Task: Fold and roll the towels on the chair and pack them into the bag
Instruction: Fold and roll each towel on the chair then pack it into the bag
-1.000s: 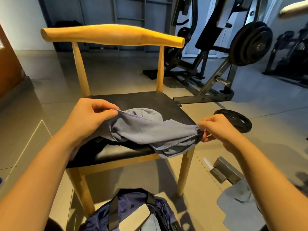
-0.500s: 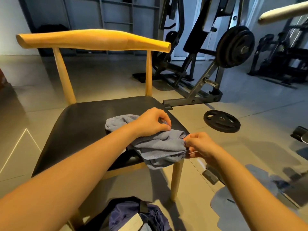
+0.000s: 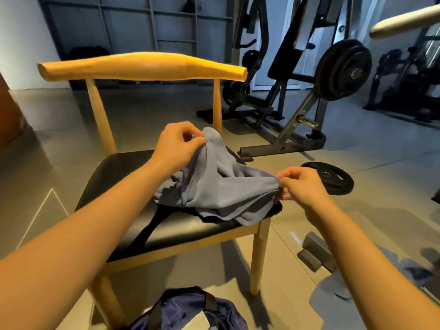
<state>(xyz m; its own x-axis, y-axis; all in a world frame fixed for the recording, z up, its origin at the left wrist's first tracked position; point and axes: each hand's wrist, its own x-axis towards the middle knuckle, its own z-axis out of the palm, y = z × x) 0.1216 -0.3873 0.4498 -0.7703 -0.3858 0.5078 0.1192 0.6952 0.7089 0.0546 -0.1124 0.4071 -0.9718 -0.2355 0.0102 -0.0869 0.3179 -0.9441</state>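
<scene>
Grey tiled gym floor, black weight machine (image 3: 307, 75) at rear right. 1 wooden chair with black padded seat (image 3: 142, 67) stands centre frame. 1 grey-blue cloth towel (image 3: 226, 191) lies crumpled on the seat's right half, partly lifted. Left hand (image 3: 178, 145) pinches the towel's raised upper edge, fingers curled. Right hand (image 3: 301, 184) pinches the towel's right corner, just past the seat edge. 1 navy fabric bag (image 3: 188, 313) sits on the floor below the chair front. 1 black round weight plate (image 3: 333, 178) lies flat on the floor beyond the right hand.
</scene>
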